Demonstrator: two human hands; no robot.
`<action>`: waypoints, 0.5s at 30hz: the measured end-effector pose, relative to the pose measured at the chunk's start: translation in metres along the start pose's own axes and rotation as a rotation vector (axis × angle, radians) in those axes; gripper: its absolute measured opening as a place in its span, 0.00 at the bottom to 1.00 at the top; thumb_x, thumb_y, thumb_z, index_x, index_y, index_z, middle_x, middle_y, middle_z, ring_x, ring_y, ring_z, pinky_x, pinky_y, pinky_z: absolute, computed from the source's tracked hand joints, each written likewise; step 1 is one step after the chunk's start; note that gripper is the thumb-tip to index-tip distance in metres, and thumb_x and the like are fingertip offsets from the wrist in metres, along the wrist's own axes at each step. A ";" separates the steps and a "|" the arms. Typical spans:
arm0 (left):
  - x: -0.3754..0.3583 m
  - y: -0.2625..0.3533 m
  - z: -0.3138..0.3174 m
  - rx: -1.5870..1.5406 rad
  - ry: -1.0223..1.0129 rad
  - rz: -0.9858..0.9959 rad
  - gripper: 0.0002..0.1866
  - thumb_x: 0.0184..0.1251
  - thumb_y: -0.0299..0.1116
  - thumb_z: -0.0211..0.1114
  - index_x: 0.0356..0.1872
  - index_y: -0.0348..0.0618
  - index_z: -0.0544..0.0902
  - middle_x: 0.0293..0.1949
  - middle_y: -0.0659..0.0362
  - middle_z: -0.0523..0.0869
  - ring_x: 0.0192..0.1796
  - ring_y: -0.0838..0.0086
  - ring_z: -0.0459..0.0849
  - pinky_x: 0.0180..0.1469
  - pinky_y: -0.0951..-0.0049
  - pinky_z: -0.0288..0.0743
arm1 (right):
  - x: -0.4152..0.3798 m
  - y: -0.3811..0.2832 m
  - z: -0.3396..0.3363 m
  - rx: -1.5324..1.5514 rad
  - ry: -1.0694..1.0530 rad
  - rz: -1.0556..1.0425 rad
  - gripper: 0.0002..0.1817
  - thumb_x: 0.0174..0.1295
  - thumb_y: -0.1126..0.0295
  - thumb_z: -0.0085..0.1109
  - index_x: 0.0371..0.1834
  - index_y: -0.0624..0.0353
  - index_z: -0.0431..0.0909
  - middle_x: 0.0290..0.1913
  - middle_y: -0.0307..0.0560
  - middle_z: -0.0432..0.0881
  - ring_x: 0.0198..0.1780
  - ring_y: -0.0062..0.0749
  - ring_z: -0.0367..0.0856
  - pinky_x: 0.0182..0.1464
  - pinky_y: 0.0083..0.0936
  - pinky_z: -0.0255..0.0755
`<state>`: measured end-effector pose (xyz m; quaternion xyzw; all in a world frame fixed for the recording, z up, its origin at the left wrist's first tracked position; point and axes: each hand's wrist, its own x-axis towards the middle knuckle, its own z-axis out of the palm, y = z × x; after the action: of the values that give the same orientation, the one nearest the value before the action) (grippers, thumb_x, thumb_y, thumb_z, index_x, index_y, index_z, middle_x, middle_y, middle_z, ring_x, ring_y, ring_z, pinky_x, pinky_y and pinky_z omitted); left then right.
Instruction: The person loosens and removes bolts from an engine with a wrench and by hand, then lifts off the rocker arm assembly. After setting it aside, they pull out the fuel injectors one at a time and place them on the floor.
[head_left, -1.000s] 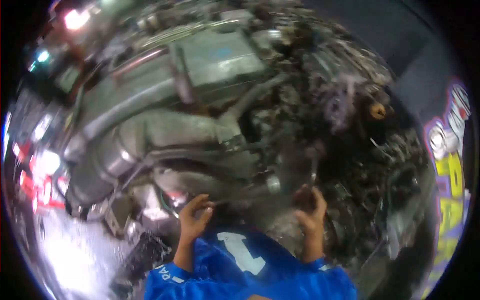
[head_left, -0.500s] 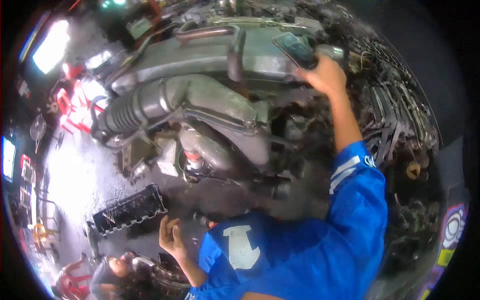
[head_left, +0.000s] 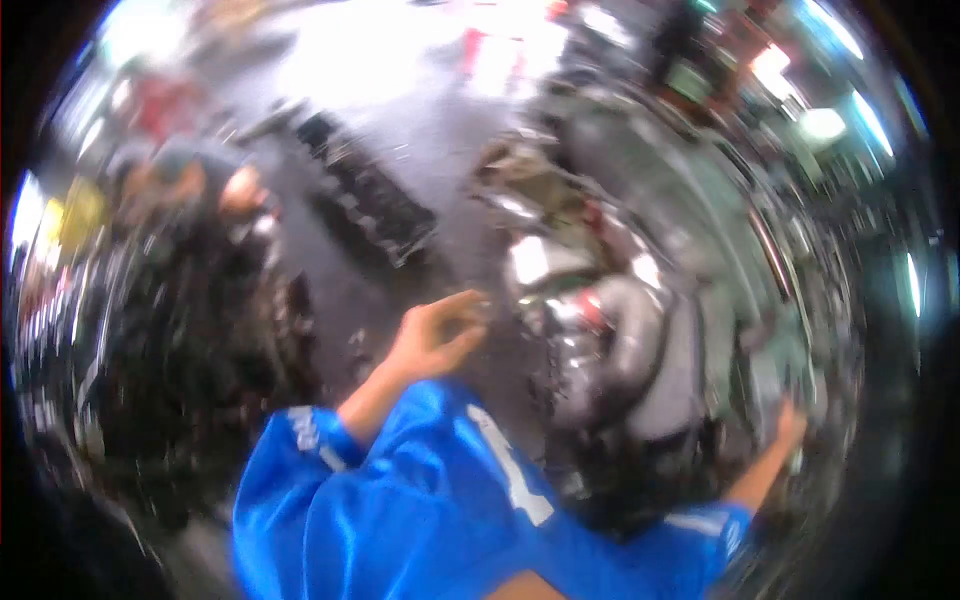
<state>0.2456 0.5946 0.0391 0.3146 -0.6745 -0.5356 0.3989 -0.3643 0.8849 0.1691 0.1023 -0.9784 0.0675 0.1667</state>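
My left hand [head_left: 437,335] is over the grey floor in the middle of the view, its fingers curved and apart from the thumb, with nothing seen between them. My right hand [head_left: 790,425] reaches out at the lower right, beside the far end of a large grey engine assembly [head_left: 640,170]. Motion blur smears its fingers, and whatever they may hold cannot be made out. A curved metal pipe [head_left: 632,330] with a red band lies between my two hands, closer to the right one.
A long black engine part [head_left: 365,190] rests on the floor [head_left: 420,110]. At the left a person [head_left: 243,190] is bent beside a dark, blurred mass of machine parts [head_left: 180,330]. Red chairs [head_left: 490,60] show at the top.
The view has swung round, bringing the engine to the right side. The phone seen at my right hand before can no longer be made out. My left hand now appears further up and nearer the centre.
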 end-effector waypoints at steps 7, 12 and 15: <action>0.005 -0.008 -0.056 -0.014 0.040 -0.018 0.23 0.55 0.28 0.62 0.54 0.35 0.74 0.38 0.52 0.86 0.42 0.70 0.84 0.49 0.70 0.75 | 0.004 -0.005 -0.013 0.099 0.394 -0.196 0.40 0.50 0.39 0.58 0.58 0.60 0.71 0.52 0.58 0.76 0.51 0.54 0.75 0.54 0.50 0.66; 0.015 -0.024 -0.103 0.015 0.063 -0.021 0.22 0.55 0.29 0.61 0.53 0.35 0.75 0.38 0.52 0.85 0.41 0.70 0.85 0.47 0.71 0.76 | -0.091 -0.100 -0.075 0.141 0.924 -0.121 0.40 0.51 0.43 0.60 0.53 0.73 0.69 0.44 0.65 0.77 0.42 0.53 0.77 0.43 0.46 0.71; 0.025 -0.026 -0.149 -0.009 0.067 -0.042 0.22 0.55 0.28 0.61 0.53 0.35 0.75 0.37 0.52 0.85 0.40 0.69 0.85 0.46 0.71 0.76 | -0.219 -0.213 -0.112 0.584 0.994 -0.426 0.38 0.55 0.43 0.57 0.51 0.72 0.70 0.38 0.63 0.78 0.37 0.50 0.78 0.40 0.42 0.73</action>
<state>0.3644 0.4972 0.0351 0.3447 -0.6515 -0.5360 0.4115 -0.0793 0.7361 0.2206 0.2931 -0.6827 0.3376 0.5780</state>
